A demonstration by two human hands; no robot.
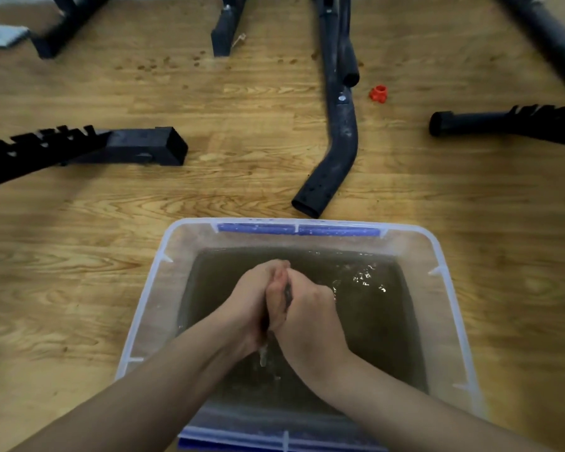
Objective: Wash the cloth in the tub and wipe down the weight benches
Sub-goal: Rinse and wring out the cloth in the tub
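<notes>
A clear plastic tub (150,298) with blue handles stands on the wooden floor and holds murky brown water. Above the water, my left hand (253,298) and my right hand (307,308) are pressed together, both curled round a dark cloth (287,293). Only a thin dark strip of the cloth shows between my palms; the rest is hidden. A trickle of water (263,355) runs down from below my hands into the tub.
Black metal legs and frames of weight benches lie on the floor beyond the tub: a bent tube (331,164) straight ahead, a square notched bar (111,146) at left, another notched bar (503,122) at right. A small red plastic part (378,93) lies near the tube.
</notes>
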